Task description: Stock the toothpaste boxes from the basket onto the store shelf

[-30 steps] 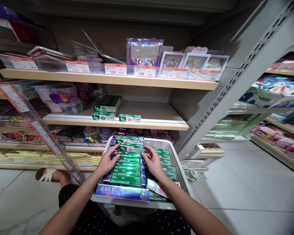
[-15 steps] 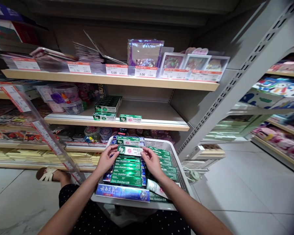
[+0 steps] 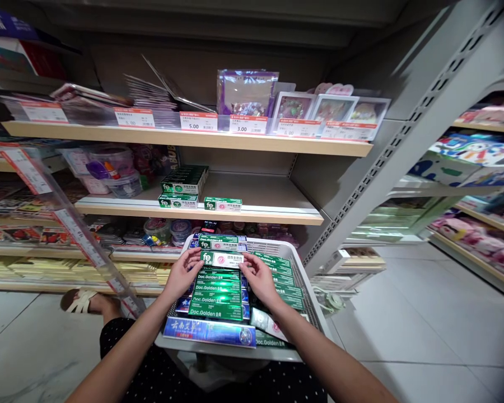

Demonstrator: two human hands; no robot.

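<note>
Both hands hold one green and white toothpaste box (image 3: 222,258) by its ends, just above a white plastic basket (image 3: 302,280) resting on my lap. My left hand (image 3: 183,275) pinches the box's left end and my right hand (image 3: 258,277) pinches its right end. The basket is packed with several green Doc.Golden toothpaste boxes (image 3: 216,291), and a blue box (image 3: 210,331) lies across its near edge. On the middle shelf (image 3: 269,212) ahead stand matching green boxes, a stack (image 3: 183,182) at the left and a single box (image 3: 223,204) beside it.
The upper shelf (image 3: 185,137) carries packets, framed items and red price tags. A clear price-tag strip (image 3: 67,224) hangs loose and slants down at the left. A sandalled foot (image 3: 82,300) rests on the tiled floor. More shelving runs along the aisle at the right.
Both hands were flat on the stacked boxes in the basket. They have since picked up one green and white box and raised it slightly, holding it by both ends.
</note>
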